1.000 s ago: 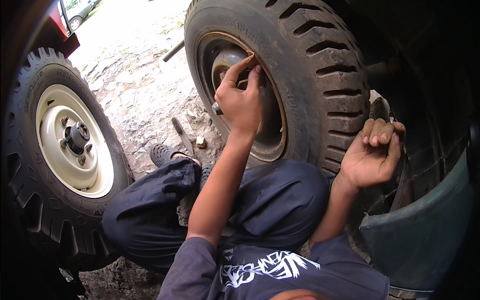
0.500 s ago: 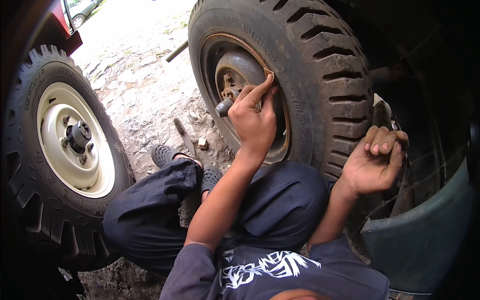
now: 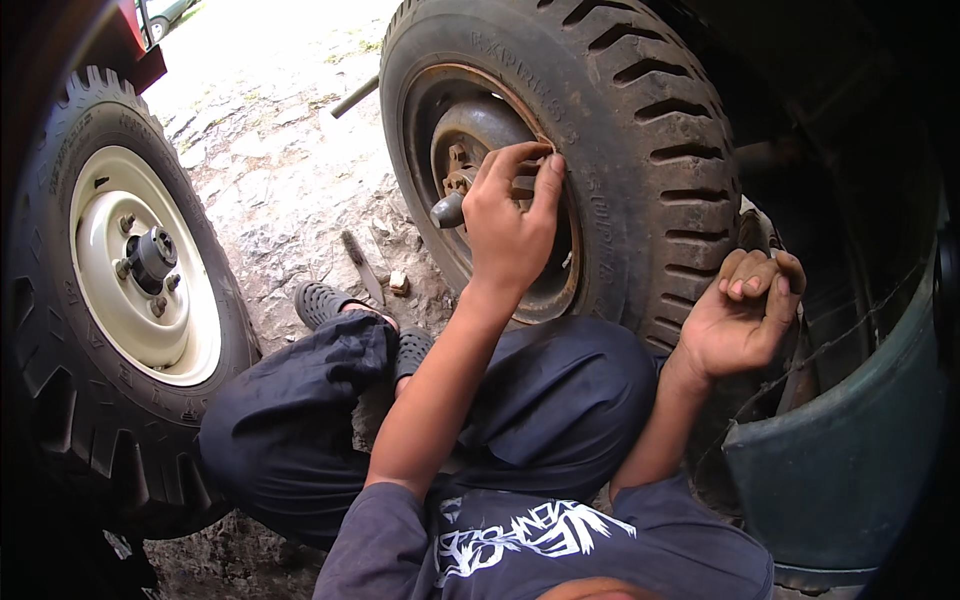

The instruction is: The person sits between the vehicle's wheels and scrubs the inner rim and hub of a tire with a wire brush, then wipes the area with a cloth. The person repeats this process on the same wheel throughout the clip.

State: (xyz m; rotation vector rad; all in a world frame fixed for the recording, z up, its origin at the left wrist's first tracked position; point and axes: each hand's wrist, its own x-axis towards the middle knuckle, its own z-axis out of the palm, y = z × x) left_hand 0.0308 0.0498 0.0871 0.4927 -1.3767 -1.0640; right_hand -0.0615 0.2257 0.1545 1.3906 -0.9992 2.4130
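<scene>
While the left hand (image 3: 512, 225) is clearly the nearer one, its fingertips are right at the lip of the rusty steel wheel (image 3: 480, 125), which slants from upper left to lower right inside its tyre (image 3: 610, 190). Thumb and index are nearly pinched, can't tell on what; the right hand (image 3: 738, 315) is loosely curled by the tread, contents unclear.

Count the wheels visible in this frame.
3: a cream-rimmed wheel at left, a rusty-rimmed wheel at the left hand, and a small wheel on the distant car, top left. Others may be hidden.
</scene>
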